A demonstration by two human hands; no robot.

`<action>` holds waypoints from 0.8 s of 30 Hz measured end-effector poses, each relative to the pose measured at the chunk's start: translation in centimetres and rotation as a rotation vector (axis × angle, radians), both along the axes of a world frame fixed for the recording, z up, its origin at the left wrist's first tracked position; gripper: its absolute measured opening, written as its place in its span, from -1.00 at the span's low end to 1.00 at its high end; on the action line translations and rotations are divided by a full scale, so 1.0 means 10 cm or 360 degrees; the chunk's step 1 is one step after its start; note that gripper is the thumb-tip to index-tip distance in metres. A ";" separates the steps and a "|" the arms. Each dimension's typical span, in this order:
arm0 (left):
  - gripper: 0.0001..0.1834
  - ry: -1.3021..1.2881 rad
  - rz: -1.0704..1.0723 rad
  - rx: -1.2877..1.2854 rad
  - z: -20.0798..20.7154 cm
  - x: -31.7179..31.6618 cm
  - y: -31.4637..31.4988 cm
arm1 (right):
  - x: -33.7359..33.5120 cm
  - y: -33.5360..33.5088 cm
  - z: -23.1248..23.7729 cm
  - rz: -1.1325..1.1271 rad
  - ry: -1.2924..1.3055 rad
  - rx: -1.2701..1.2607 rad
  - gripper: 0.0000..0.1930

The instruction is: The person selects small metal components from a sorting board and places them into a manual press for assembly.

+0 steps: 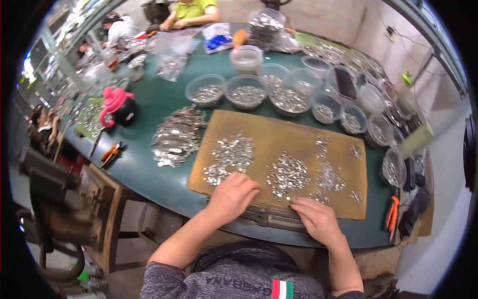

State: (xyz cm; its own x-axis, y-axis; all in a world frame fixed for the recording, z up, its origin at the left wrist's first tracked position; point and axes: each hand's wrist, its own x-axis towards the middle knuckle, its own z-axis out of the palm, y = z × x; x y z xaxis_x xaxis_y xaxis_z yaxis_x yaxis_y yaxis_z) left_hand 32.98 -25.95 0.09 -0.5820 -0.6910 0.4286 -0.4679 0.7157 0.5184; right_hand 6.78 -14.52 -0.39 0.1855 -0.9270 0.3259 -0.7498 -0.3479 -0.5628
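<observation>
My left hand [233, 197] is over the near edge of a ribbed brown cardboard sheet [266, 122], just below a pile of small shiny metal pieces [234, 149]. Its fingers are curled together, and whatever they hold is hidden. My right hand [318, 219] rests at the right end of a narrow dark metal fixture [284, 220] along the table's near edge. Its thumb and fingers are pressed together beside a tiny bright piece; a grip on it is too small to make out. Between the hands and beyond lies another pile of metal pieces [289, 174].
Clear plastic bowls of metal parts [246, 94] line the cardboard's far side, with a phone [345, 82] on top at right. Stacked metal strips [177, 137], a pink-lidded black cup [119, 107] and orange pliers [111, 154] lie left. Orange-handled pliers [392, 215] lie right. Other people sit beyond.
</observation>
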 end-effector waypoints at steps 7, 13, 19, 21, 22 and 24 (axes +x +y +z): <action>-0.82 -0.0255 -0.0202 -0.0080 -0.12 -0.28 -0.24 | -0.06 0.03 -0.03 -0.0307 -0.0093 0.0019 -0.84; -0.90 -0.0320 -0.0250 -0.0190 -0.20 -0.37 -0.35 | 0.01 -0.09 -0.04 -0.0307 0.0063 -0.0054 -0.85; -0.89 -0.0280 -0.0312 -0.0228 -0.24 -0.41 -0.41 | 0.12 -0.25 -0.07 -0.0351 0.0401 -0.0023 -0.86; -0.85 -0.0266 -0.0337 -0.0171 -0.20 -0.40 -0.42 | 0.10 -0.28 -0.07 -0.0287 0.0507 -0.0024 -0.88; -0.85 -0.0264 -0.0340 -0.0166 -0.19 -0.38 -0.41 | 0.10 -0.28 -0.07 -0.0289 0.0508 -0.0019 -0.88; -0.85 -0.0166 -0.0325 -0.0063 -0.17 -0.35 -0.40 | 0.08 -0.29 -0.07 -0.0220 0.0517 -0.0024 -0.90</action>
State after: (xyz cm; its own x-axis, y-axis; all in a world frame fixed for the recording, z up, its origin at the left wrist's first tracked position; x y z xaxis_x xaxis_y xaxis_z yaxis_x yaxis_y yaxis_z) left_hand 29.51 -29.94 -1.65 -0.7505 -0.5382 0.3836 -0.3608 0.8199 0.4445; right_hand 7.60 -17.44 -1.13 0.1548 -0.9462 0.2842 -0.9294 -0.2370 -0.2828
